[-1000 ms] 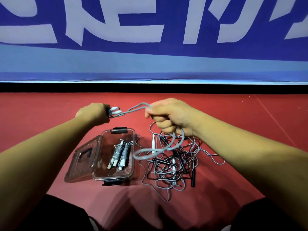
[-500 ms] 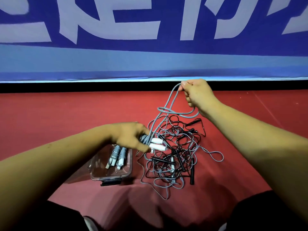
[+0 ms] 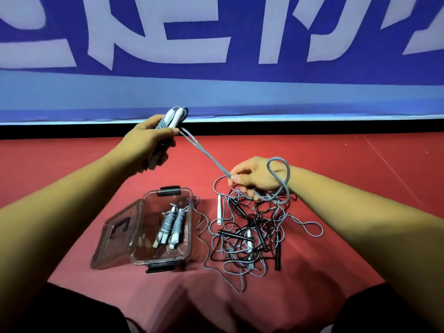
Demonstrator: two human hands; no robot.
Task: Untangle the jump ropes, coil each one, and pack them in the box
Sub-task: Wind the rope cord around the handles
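My left hand (image 3: 149,143) is raised and grips the white handles of a grey jump rope (image 3: 204,155), with some cord wound round them. The doubled cord runs taut down to my right hand (image 3: 254,176), which pinches it just above the pile; a loop arcs over that wrist. Below lies a tangle of grey and black ropes (image 3: 249,236) with a loose white handle (image 3: 219,209) and black handles. A clear plastic box (image 3: 187,222) stands open at the left of the pile. Two coiled grey ropes (image 3: 170,227) lie inside.
The box's hinged lid (image 3: 115,231) lies open to the left on the red floor. A blue banner wall (image 3: 216,56) with white lettering stands beyond a black strip. My dark-clothed knees fill the bottom corners.
My left hand has risen from the pile to high on the left with the handles. My right hand has dropped from up high to just above the tangle, sliding along the cord.
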